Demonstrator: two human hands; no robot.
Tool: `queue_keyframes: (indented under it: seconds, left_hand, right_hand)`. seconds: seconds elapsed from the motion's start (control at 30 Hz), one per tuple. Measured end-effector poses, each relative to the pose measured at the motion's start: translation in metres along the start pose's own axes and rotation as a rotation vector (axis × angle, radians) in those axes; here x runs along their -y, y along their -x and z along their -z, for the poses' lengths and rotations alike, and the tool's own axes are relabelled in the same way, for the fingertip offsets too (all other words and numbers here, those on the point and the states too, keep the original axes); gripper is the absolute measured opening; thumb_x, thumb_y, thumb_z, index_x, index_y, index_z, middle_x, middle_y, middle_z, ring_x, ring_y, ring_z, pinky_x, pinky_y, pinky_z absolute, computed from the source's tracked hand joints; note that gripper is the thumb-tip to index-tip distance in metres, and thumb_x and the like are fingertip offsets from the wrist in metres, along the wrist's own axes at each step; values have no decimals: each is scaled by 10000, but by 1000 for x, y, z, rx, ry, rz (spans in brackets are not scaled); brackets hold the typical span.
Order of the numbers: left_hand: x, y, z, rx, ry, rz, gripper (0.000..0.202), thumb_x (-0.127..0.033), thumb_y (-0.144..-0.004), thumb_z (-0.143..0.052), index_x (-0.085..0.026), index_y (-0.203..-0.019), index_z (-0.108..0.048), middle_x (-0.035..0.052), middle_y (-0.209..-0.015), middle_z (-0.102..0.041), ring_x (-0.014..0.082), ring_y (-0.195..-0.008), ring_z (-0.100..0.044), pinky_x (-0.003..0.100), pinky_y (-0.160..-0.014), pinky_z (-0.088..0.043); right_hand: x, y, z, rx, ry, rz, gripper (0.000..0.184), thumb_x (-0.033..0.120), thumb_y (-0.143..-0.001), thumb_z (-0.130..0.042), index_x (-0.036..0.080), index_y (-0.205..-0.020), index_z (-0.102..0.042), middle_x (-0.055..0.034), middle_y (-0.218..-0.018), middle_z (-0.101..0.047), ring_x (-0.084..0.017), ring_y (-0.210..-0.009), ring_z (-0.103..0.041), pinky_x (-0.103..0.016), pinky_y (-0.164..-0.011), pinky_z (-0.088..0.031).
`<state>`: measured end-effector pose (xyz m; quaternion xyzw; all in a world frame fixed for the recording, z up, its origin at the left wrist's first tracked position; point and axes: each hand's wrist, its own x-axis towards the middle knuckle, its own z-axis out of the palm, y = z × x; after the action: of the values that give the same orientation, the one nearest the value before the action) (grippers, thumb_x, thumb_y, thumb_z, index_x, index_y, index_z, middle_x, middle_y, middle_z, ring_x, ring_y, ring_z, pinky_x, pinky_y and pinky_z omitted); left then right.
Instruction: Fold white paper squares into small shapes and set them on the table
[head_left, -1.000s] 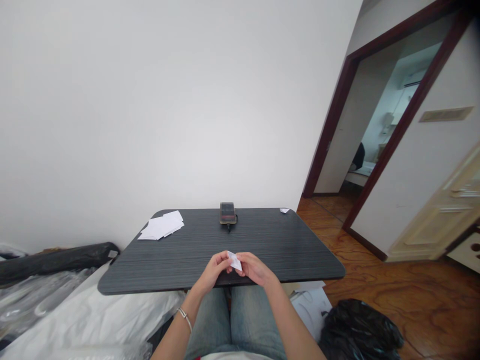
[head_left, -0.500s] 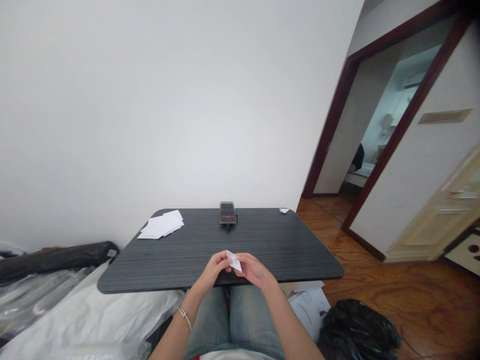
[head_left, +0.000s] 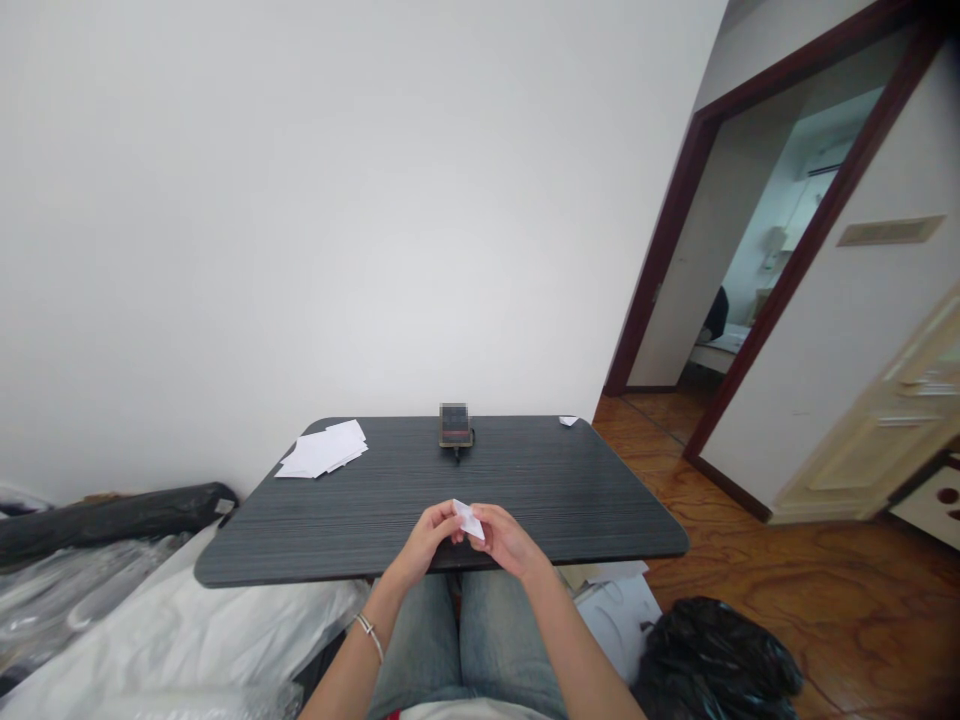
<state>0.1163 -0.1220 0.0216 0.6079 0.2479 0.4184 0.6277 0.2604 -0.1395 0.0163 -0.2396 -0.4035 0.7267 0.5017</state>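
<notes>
A small folded piece of white paper [head_left: 469, 520] is held between my two hands just above the table's near edge. My left hand [head_left: 433, 532] pinches its left side, thumb on top. From the right, my right hand [head_left: 504, 537] grips the other side with its fingers closed. The fingers beneath the paper are partly hidden. At the table's far left lies a loose stack of white paper sheets [head_left: 324, 450]. A small folded white paper [head_left: 568, 421] rests at the far right corner.
The dark table [head_left: 360, 530] stands against a white wall. A phone-like device on a stand [head_left: 455, 427] is at its back middle. Below to the right are a black plastic bag [head_left: 712, 660] and a white paper bag [head_left: 619, 615]; wrapped bundles [head_left: 187, 620] lie at the left.
</notes>
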Motion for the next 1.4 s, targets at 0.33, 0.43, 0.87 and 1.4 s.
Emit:
queue_keyframes:
  seconds: [0.33, 0.43, 0.87, 1.4]
  left_hand:
    - [3, 0, 1, -147, 53, -44, 145, -267, -736, -573, -131, -785, -587, 2, -686, -558, 92, -586, -482, 204, -574, -375]
    - [0, -1, 0, -153, 30, -56, 166, -275, -715, -598, -130, -796, -587, 7, -691, -572, 102, -598, -499, 215, -593, -389]
    - [-2, -2, -2, -140, -16, -35, 184, -294, -699, -611, -121, -760, -590, 15, -675, -588, 113, -603, -511, 224, -603, -395]
    - [0, -4, -1, -138, -25, -10, 205, -311, -685, -616, -121, -742, -564, 0, -636, -562, 103, -577, -509, 217, -588, -404]
  right_hand:
    - [0, 3, -2, -89, 37, 78, 160, 256, -658, -648, 134, -711, -559, 35, -513, -508, -39, -393, -383, -155, -374, -243]
    - [-3, 1, -2, -139, 71, 129, 179, 249, -646, -656, 134, -758, -575, 11, -567, -566, -51, -416, -440, -157, -388, -296]
    - [-4, -4, 0, -226, 127, 172, 197, 269, -622, -682, 117, -722, -607, -2, -545, -590, -71, -432, -490, -172, -408, -359]
    - [-8, -9, 3, -341, 144, 182, 221, 286, -591, -696, 103, -705, -645, 7, -492, -568, -61, -392, -435, -176, -386, -324]
